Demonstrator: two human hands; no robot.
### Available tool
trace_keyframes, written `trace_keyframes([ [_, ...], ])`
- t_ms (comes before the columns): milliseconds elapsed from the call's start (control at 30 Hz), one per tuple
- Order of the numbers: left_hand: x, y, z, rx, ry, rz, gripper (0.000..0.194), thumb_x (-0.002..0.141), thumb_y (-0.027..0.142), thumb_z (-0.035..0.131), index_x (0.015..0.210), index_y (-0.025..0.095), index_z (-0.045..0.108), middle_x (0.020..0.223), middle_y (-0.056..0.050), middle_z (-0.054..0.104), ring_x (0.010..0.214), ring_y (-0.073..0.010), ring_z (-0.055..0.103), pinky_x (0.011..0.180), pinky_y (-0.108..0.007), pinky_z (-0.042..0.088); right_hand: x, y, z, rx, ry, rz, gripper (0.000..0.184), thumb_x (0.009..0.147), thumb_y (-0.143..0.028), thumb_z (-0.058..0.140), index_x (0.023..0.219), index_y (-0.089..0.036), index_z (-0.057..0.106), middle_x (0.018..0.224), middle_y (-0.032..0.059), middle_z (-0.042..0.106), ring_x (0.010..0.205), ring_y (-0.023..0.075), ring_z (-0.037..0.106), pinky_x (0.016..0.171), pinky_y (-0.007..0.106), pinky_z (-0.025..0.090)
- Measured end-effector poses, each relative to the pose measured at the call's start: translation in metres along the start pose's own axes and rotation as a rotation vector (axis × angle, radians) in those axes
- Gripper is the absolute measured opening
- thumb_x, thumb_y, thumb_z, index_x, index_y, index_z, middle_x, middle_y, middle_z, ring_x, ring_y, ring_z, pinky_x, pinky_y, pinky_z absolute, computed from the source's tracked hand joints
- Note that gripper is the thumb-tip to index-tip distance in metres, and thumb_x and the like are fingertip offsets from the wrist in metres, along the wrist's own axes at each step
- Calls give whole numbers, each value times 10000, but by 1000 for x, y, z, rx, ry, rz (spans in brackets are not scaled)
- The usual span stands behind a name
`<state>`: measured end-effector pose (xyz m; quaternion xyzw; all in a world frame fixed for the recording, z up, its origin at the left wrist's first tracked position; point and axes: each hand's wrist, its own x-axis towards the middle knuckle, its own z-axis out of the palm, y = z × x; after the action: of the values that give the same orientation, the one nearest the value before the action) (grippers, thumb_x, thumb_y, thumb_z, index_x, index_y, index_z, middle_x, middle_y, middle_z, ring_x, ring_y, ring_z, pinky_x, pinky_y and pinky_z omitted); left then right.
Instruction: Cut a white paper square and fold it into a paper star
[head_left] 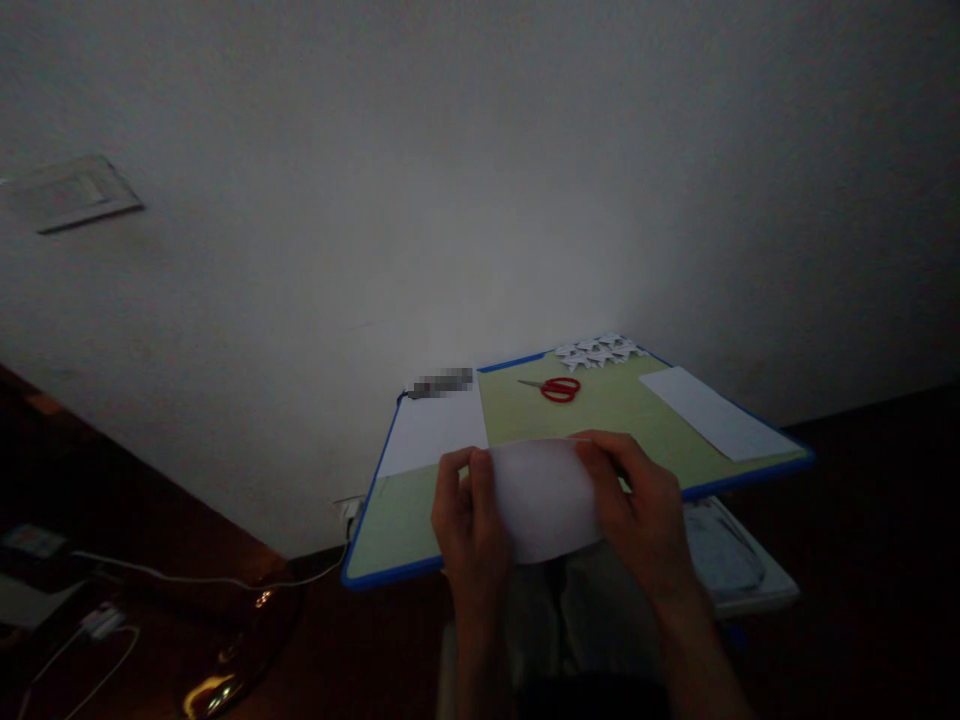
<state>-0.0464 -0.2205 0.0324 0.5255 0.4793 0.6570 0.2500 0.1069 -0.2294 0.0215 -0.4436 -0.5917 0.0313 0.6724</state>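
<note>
1. Left hand (474,515): closed on the left edge of a small white rectangular paper sheet (546,500), thumb and curled fingers at its upper left corner.
2. Right hand (641,515): closed on the same sheet's right edge, thumb across its face. Both hands gripping; the sheet spans the gap between them.
3. Sheet position: in front of the near edge of a pale green tabletop with a blue rim (517,420), above grey-clad legs (592,605). Upper edge slightly bowed; surface a little blurred.
4. Beyond the sheet, on the tabletop: red-handled metal scissors (560,390) — blades toward the left, handle loops toward the right.
5. Far right corner: a cluster of small white pointed paper pieces (600,353), laid close together.
6. Right side: a long white paper strip (712,415), flat along the rim.
7. Far left: a larger white paper sheet (431,435), flat; a pixelated dark item (442,383) at its far edge — identity cannot be told.
8. Behind the tabletop: a plain pale wall (450,200).
</note>
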Motion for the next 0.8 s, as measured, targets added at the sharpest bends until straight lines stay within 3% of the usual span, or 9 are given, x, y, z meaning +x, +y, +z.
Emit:
trace_keyframes([
  [100,1,1,1,-9,18,0,455,1003,670,576,907,226,591,542,80,395,442,-101,327,409,-206,199,1,0,0,1,-1,-6,141,1067,-273,595,999,-257,717,901,-28,840,793,146,791,731,204,580],
  [233,4,1,2,-24,79,61,521,990,737,532,935,226,619,656,28,515,517,-122,419,441,-216,297,0,0,-1,-7,6,-8,135,1062,-273,602,1008,-256,724,918,-24,841,817,151,794,759,213,583],
  [400,3,-4,1,-221,-32,-80,534,1037,725,429,1167,248,630,544,80,378,447,-130,333,434,-223,242,-1,2,-1,-29,50,45,155,1057,-317,610,986,-251,732,908,-5,836,804,172,786,737,241,589],
  [600,4,-1,-7,-59,-95,40,526,1037,607,555,708,198,580,598,41,456,548,-123,430,510,-228,347,-1,2,-2,-51,106,115,220,1047,-395,607,969,-238,741,889,30,831,766,204,770,694,280,587],
  [800,6,2,-4,39,-85,24,412,961,529,680,732,188,654,628,18,569,583,-144,512,521,-235,362,-2,3,-1,-55,94,144,246,1048,-419,591,991,-234,743,914,52,832,796,225,770,729,311,603],
])
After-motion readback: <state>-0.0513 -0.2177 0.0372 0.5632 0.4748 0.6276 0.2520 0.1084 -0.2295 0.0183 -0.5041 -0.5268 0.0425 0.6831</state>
